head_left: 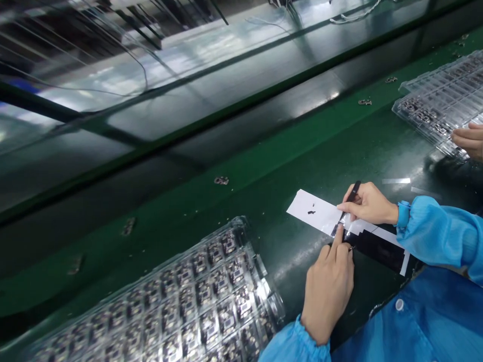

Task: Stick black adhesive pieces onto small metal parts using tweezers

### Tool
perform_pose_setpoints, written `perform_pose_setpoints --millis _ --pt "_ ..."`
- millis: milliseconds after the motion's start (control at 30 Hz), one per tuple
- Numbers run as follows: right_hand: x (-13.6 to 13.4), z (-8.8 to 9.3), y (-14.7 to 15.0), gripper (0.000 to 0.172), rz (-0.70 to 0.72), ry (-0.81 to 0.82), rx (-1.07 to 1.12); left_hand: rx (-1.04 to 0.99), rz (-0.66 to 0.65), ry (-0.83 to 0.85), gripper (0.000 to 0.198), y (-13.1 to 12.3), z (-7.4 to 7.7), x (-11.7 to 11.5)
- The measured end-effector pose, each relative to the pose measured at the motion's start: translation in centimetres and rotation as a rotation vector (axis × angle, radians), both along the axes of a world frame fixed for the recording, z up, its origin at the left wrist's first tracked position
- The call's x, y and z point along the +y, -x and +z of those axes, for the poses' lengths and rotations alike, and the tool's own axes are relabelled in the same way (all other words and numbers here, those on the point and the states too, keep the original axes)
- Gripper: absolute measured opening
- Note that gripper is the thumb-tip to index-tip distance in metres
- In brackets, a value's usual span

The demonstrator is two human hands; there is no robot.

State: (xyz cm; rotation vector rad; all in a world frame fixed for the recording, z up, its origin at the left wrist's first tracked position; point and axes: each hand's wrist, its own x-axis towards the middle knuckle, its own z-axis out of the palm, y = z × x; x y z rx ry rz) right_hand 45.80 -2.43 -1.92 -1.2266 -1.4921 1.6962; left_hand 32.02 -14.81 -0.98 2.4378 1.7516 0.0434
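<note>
My right hand [368,203] pinches black tweezers [350,198], their tips down on a white backing strip [313,206] that carries black film pieces. My left hand [328,286] lies beside it, index finger stretched out and pressing a small part [341,235] on the strip, the other fingers curled. The strip's right end is covered in black film [381,251]. Both arms wear blue sleeves.
A clear blister tray [181,301] full of small components lies at the lower left. Another tray [441,100] sits at the upper right, with another person's hand [470,141] at its edge. Small metal parts [221,180] dot the green conveyor belt.
</note>
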Motion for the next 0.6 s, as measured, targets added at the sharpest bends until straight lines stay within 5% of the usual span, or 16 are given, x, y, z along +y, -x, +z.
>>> perform_pose_setpoints --millis 600 --pt "0.3 0.6 -0.2 0.035 -0.003 0.067 0.052 -0.136 0.017 -0.013 0.017 1.5 0.9 -0.5"
